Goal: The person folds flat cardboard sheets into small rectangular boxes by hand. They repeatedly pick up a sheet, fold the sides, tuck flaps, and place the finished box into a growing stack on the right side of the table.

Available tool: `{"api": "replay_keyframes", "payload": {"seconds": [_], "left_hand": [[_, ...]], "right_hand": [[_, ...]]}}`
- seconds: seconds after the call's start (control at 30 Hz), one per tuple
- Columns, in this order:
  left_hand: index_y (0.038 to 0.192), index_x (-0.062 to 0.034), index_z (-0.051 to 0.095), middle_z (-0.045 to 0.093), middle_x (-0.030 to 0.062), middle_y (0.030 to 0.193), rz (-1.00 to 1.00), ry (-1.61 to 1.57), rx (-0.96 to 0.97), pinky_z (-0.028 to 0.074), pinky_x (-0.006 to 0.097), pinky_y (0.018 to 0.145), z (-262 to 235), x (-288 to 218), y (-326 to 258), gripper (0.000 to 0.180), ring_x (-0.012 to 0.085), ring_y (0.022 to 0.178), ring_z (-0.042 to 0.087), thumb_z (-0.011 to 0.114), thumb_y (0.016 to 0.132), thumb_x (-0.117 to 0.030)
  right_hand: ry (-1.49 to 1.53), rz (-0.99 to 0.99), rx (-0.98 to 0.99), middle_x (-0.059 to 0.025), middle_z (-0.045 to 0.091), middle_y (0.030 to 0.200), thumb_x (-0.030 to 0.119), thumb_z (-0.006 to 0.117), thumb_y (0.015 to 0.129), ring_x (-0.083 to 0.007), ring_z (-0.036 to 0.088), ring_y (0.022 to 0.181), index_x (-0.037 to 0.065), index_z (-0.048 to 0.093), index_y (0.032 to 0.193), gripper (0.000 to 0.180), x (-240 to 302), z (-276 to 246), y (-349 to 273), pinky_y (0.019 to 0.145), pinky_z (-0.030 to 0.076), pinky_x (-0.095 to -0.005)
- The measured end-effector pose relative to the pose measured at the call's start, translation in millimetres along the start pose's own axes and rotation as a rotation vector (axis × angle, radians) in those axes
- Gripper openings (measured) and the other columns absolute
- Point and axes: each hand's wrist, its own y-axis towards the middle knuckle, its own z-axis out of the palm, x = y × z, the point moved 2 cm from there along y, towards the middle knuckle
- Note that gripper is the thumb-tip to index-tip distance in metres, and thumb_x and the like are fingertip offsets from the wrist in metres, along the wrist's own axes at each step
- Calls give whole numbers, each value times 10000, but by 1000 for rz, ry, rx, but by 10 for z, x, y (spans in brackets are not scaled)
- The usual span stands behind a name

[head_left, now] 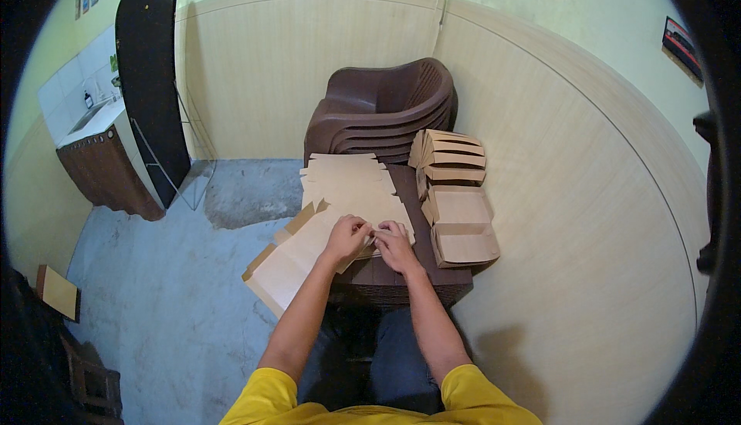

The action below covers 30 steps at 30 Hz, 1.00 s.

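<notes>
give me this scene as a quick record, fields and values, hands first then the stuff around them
left hand: left hand at the corner of a partly folded cardboard box
right hand: right hand beside it, fingers bent; exact grip too small to tell
surface: dark brown table
on table: flat cardboard sheets; at right, an open box with nested boxes behind
beyond table: stacked brown chairs
</notes>
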Motion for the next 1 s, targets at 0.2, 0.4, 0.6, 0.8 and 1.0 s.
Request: {"api": "replay_keyframes", "payload": {"seconds": [0.2,0.4,0.6,0.8,1.0], "left_hand": [[1145,-9,764,728,185,1142,70,-245,56,563,399,985,22,247,-152,302,328,1065,712,743,896,-179],[1223,12,725,700,196,1151,319,-7,-76,569,417,975,-39,41,-282,391,349,1079,691,749,857,-119],[1068,-16,784,679,179,1183,140,-138,-143,549,459,986,94,185,-227,201,365,1069,680,767,901,-126],[985,-79,826,758,95,1186,246,317,-198,534,448,1021,89,136,-233,132,307,1131,691,735,928,-156],[1056,-136,849,787,58,1215,251,262,-133,539,440,1020,-47,175,-252,177,295,1177,689,719,948,-186]], "right_hand": [[33,32,92,-124,649,1210,223,765,964,-342,577,1206,121,810,1180,243,-9,-66,81,1056,482,-455],[-63,140,86,-100,660,1161,286,799,934,-338,574,1198,105,820,1053,218,29,28,230,1043,480,-460],[-90,180,24,-94,658,1141,291,857,866,-333,581,1176,117,804,966,208,8,115,281,1013,490,-468],[-56,234,2,-89,648,1141,390,954,757,-321,577,1182,108,797,955,378,116,100,207,1053,480,-440],[-86,273,56,-68,630,1160,454,1007,652,-323,552,1211,133,804,944,479,136,91,254,1072,471,-447]]}}
